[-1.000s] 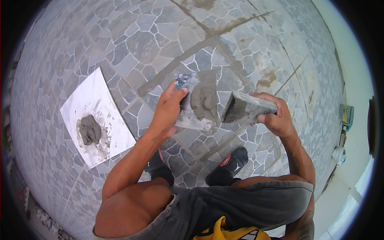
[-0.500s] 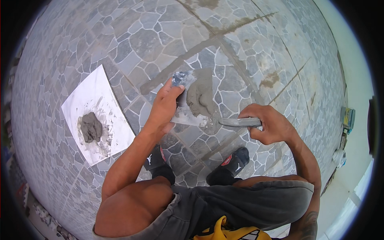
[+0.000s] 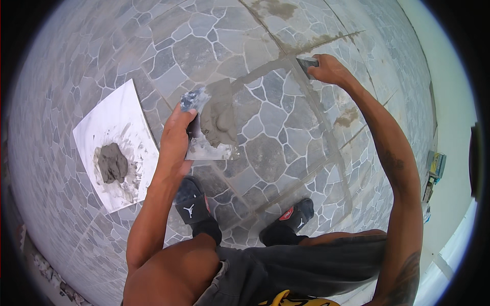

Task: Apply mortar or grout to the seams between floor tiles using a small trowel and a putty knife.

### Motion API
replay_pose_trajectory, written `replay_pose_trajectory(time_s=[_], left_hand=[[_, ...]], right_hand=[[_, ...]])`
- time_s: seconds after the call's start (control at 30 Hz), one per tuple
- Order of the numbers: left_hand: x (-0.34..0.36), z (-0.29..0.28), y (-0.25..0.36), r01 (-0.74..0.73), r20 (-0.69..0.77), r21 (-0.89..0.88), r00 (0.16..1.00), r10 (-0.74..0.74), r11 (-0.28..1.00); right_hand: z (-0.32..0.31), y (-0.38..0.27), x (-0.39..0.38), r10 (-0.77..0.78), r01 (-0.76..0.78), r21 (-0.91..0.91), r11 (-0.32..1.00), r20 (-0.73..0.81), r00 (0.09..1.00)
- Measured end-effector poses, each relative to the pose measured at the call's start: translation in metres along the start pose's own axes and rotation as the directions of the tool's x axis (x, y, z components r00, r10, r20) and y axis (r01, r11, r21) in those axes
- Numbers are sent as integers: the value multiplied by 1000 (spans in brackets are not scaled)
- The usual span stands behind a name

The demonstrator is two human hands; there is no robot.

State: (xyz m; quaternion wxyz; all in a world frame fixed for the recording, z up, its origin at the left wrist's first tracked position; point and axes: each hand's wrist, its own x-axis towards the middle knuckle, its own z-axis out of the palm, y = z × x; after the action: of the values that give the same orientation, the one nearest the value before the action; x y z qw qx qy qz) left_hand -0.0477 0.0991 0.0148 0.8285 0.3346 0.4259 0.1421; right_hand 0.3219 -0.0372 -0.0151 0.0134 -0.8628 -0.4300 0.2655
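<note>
My left hand (image 3: 176, 137) grips a flat square plate (image 3: 205, 152) by its left edge, thumb on top. A lump of wet grey mortar (image 3: 217, 122) covers much of the plate, which is held above the stone-patterned floor. Farther off to the right, my right hand (image 3: 331, 70) is closed around a small flat grey spreading tool (image 3: 308, 65). The tool is at the mortar-smeared joint (image 3: 306, 84) near a tile corner; whether its edge touches the floor I cannot tell.
To the left lies a white board (image 3: 130, 97) with a mound of mortar (image 3: 112, 163). My sandalled feet (image 3: 193, 204) stand on the near tiles. Damp mortar stains (image 3: 347, 117) mark the floor at right. A pale wall (image 3: 449, 102) runs along the right, with a yellow-green item (image 3: 436, 164) beside it.
My right hand has swung away from the plate, forward to the far joint, with the tool. My left hand and the plate have shifted left.
</note>
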Motion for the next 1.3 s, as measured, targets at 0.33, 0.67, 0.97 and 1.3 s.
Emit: replay_pose_trajectory(time_s=[0.33, 0.67, 0.97, 1.3], left_hand=[[36, -69, 19, 20, -304, -71, 952, -41, 997], [52, -100, 53, -50, -263, -183, 965, 0, 982], [58, -115, 62, -65, -314, -255, 949, -19, 965], [62, -125, 76, -133, -325, -288, 945, 33, 948]], right_hand=[[37, -8, 76, 91, -89, -85, 992, 18, 996], [73, -50, 57, 248, -262, -19, 965, -270, 931], [116, -117, 35, 69, -129, -126, 984, -400, 914], [157, -203, -1, 31, -80, -160, 984, -290, 956]])
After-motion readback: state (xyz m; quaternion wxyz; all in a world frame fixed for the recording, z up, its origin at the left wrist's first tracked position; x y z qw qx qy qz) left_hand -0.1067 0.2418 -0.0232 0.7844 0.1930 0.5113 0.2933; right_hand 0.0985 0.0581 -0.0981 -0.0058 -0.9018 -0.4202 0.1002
